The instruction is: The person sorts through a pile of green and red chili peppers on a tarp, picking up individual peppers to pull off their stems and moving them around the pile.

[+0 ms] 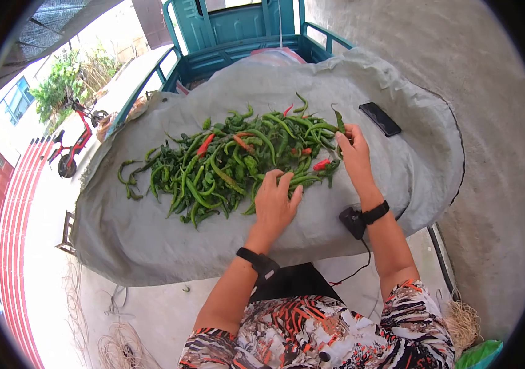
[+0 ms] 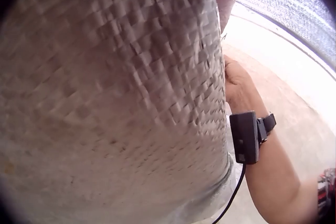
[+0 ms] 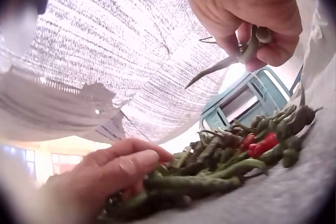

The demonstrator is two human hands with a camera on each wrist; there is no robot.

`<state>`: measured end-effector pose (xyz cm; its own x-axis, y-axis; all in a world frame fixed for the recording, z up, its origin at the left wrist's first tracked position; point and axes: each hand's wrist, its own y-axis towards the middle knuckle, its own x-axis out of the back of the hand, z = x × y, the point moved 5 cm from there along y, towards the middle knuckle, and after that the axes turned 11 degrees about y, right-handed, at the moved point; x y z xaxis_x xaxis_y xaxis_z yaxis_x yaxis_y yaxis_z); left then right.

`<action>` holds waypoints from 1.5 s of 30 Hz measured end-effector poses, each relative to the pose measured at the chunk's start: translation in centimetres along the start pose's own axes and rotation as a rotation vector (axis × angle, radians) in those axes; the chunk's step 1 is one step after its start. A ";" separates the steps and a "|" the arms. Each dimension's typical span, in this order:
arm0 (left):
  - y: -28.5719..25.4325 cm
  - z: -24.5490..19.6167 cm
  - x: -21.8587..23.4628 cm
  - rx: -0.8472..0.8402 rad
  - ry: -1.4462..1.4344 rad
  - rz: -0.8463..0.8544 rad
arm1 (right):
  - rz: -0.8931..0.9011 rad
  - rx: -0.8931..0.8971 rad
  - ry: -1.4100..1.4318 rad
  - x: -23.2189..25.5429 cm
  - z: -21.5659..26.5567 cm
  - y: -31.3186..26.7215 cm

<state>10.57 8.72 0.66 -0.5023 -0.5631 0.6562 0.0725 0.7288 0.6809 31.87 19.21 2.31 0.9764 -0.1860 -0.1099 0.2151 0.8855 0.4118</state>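
Observation:
A heap of green chili peppers (image 1: 213,166) with a few red ones lies on a grey woven sheet (image 1: 145,227). My right hand (image 1: 356,157) is above the heap's right end, its thumb and fingers pinching green chili peppers (image 3: 252,48); one long pointed tip sticks out in the right wrist view. At the heap's near edge, my left hand (image 1: 276,203) rests its fingers on the peppers, fairly straight in the right wrist view. A red chili pepper (image 1: 322,164) lies between the hands. The left wrist view is mostly filled by the sheet, hiding the left fingers.
A black phone (image 1: 380,119) lies on the sheet to the right of the heap. The sheet drapes over a teal cart bed (image 1: 238,24) with railings. A small black device (image 1: 353,221) with a cable hangs at the right wrist. A red scooter (image 1: 78,138) stands far left.

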 end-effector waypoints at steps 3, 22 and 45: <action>-0.1 0.4 0.0 0.050 -0.041 -0.013 | 0.057 -0.153 0.337 -2.5 2.4 -0.9; -1.5 2.8 -0.3 0.442 -0.566 -0.075 | 0.392 -0.546 0.171 -3.7 1.3 -7.8; -1.3 3.0 0.5 0.427 -0.717 -0.128 | 0.491 -0.406 -0.178 -4.3 0.8 -8.9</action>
<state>7.59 8.65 -0.89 -0.9201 -0.3731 0.1189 -0.2819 0.8418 0.4604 25.75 11.76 -0.13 0.9548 0.2439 0.1697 -0.2472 0.9690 -0.0020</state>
